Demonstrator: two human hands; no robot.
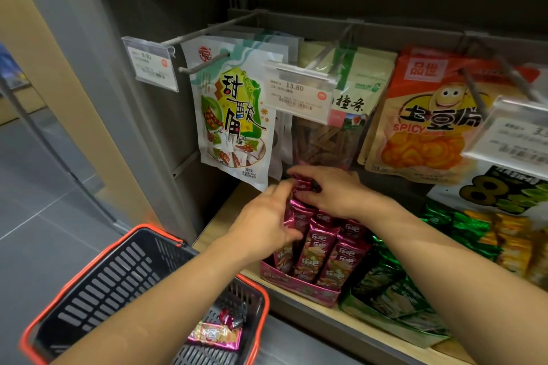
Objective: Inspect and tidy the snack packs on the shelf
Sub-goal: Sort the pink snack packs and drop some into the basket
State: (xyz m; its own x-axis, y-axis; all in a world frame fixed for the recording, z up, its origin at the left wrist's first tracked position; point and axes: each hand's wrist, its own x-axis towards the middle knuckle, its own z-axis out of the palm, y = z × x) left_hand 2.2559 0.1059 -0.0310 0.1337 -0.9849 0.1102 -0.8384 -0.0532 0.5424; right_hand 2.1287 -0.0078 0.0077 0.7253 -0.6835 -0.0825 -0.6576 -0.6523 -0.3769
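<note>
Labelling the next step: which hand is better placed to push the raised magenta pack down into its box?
Right, probably. The right hand pinches the raised magenta pack from above. The left hand grips the left side of the row in the pink display box, better suited to steadying.

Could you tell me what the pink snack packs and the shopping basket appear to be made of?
The pink snack packs: likely metallised plastic foil, glossy; creases catch highlights. The shopping basket: seemingly rigid moulded plastic, matt black slotted walls, orange rim.
</note>
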